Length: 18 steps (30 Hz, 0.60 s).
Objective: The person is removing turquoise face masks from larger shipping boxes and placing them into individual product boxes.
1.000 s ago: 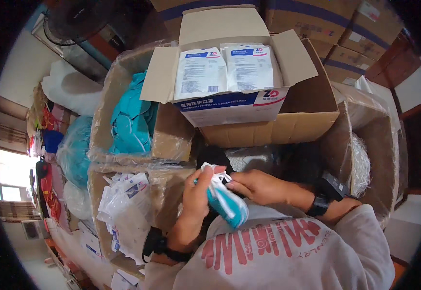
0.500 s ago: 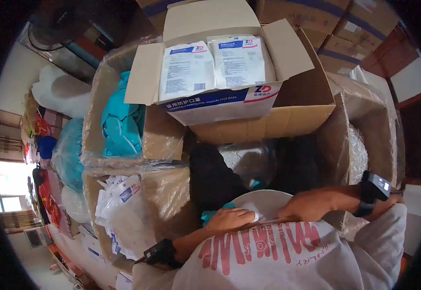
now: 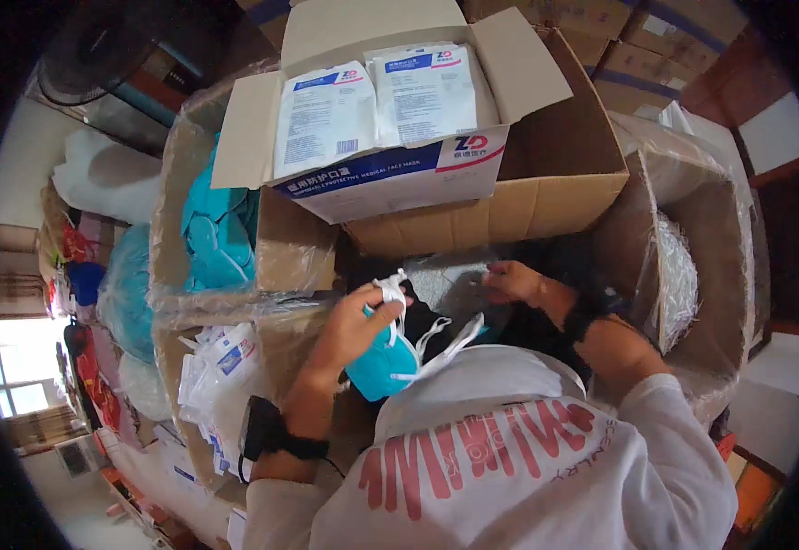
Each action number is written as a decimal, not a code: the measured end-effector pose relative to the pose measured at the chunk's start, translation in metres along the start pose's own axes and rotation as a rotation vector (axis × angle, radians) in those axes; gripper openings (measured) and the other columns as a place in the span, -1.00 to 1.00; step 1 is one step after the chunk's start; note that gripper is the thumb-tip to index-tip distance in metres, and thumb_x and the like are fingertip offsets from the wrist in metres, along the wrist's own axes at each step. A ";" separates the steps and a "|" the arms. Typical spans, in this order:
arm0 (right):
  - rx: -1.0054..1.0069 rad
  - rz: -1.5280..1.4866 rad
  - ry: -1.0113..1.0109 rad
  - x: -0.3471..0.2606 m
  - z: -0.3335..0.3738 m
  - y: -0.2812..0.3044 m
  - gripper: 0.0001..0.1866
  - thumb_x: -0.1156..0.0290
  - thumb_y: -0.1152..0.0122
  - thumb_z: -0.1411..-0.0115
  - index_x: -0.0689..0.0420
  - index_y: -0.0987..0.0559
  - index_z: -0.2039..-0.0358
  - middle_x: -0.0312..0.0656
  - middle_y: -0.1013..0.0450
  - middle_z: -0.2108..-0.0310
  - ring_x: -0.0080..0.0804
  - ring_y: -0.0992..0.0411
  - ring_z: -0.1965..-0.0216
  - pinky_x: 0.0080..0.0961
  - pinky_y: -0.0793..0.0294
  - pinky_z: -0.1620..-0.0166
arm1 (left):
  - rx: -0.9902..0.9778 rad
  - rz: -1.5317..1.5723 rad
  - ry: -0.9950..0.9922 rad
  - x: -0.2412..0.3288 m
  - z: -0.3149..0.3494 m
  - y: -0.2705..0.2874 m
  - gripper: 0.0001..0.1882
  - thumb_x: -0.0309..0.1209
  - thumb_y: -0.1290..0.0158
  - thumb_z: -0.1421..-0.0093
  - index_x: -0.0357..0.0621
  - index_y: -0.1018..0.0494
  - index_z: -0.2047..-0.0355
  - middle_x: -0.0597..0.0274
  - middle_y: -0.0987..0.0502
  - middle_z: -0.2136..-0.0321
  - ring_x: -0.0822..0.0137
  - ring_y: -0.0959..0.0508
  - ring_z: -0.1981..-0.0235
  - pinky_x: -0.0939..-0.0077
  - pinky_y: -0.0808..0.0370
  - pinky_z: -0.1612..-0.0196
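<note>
My left hand [image 3: 363,321] is closed around white elastic straps at the top of a teal face mask [image 3: 383,365], which hangs over my lap. More white straps [image 3: 433,337] stick out at the mask's right side. A pale strip with a teal edge [image 3: 462,343] lies beside them, and I cannot tell whether it belongs to a second mask. To the right, my right hand [image 3: 514,282] is raised apart from the mask with its fingers curled together. Whatever may be in those fingers is too small to make out.
In front stands an open carton [image 3: 399,197] of white mask packets [image 3: 425,96], on a larger brown box [image 3: 564,197]. Plastic-lined boxes at left hold teal mask pieces [image 3: 218,240] and white packaging [image 3: 220,367]. A box at right holds thin white strands [image 3: 677,284].
Both hands have moved forward from close against my shirt and spread apart. The teal mask, mostly hidden before, now hangs in view from my left hand.
</note>
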State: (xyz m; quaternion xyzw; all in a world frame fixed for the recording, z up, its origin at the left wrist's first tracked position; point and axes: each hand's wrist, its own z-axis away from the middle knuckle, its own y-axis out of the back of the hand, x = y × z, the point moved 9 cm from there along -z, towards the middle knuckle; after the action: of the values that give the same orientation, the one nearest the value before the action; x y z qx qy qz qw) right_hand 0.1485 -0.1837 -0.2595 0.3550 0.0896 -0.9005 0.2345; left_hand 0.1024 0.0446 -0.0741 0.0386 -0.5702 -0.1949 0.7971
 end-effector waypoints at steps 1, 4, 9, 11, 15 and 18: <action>0.001 0.100 0.034 0.012 -0.018 0.001 -0.73 0.35 0.01 -0.17 0.34 -0.39 0.26 -0.17 -0.42 0.41 -0.39 -0.45 0.34 -0.50 -0.49 0.29 | 0.010 0.013 -0.010 -0.001 -0.004 0.004 -0.75 -0.37 0.00 -0.11 -0.23 -0.47 0.23 0.23 -0.48 0.36 0.51 -0.38 0.35 0.61 -0.32 0.26; 0.003 0.239 0.156 0.002 -0.037 0.002 -0.75 0.34 0.03 -0.16 0.31 -0.45 0.37 -0.14 -0.43 0.50 -0.38 -0.45 0.42 -0.47 -0.47 0.37 | 0.038 0.084 0.036 -0.003 -0.006 0.012 -0.71 -0.27 0.07 -0.18 -0.28 -0.46 0.31 0.28 -0.45 0.53 0.54 -0.34 0.48 0.62 -0.30 0.37; 0.025 0.276 0.317 -0.058 -0.013 0.005 -0.69 0.31 0.09 -0.17 0.23 -0.54 0.51 -0.19 -0.41 0.68 -0.47 -0.39 0.61 -0.49 -0.38 0.47 | 0.089 -0.110 -0.098 0.025 -0.006 0.019 -0.63 -0.18 0.13 -0.21 -0.28 -0.42 0.46 0.33 -0.36 0.66 0.51 -0.31 0.57 0.63 -0.28 0.45; -0.067 0.360 0.290 -0.063 -0.007 -0.002 -0.73 0.30 0.07 -0.19 0.25 -0.49 0.39 -0.17 -0.44 0.54 -0.48 -0.42 0.47 -0.54 -0.43 0.37 | 0.064 -0.191 -0.144 0.042 -0.004 0.019 -0.64 -0.17 0.15 -0.21 -0.25 -0.38 0.47 0.32 -0.35 0.65 0.50 -0.31 0.55 0.62 -0.29 0.42; -0.212 0.077 0.513 -0.151 0.071 -0.045 -0.60 0.20 0.03 -0.19 0.21 -0.38 0.06 -0.16 -0.38 0.17 -0.47 -0.33 0.13 -0.51 -0.33 0.07 | 0.040 -0.095 -0.205 0.063 0.000 0.019 -0.67 -0.18 0.17 -0.23 -0.21 -0.35 0.45 0.34 -0.35 0.58 0.50 -0.30 0.50 0.60 -0.28 0.40; -0.513 -0.079 0.716 -0.198 0.123 -0.094 -0.46 0.15 0.02 -0.19 0.21 -0.23 -0.08 -0.18 -0.27 0.04 -0.48 -0.17 -0.03 -0.49 -0.16 -0.08 | -0.142 0.133 -0.173 0.061 -0.001 0.008 -0.68 -0.18 0.20 -0.24 -0.19 -0.35 0.42 0.37 -0.35 0.52 0.51 -0.30 0.45 0.61 -0.27 0.37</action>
State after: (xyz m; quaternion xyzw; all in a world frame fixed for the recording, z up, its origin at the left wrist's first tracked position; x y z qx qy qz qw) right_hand 0.1557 -0.0709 -0.0350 0.5711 0.3991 -0.6778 0.2347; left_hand 0.1220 0.0298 -0.0178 -0.0728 -0.6228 -0.1842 0.7569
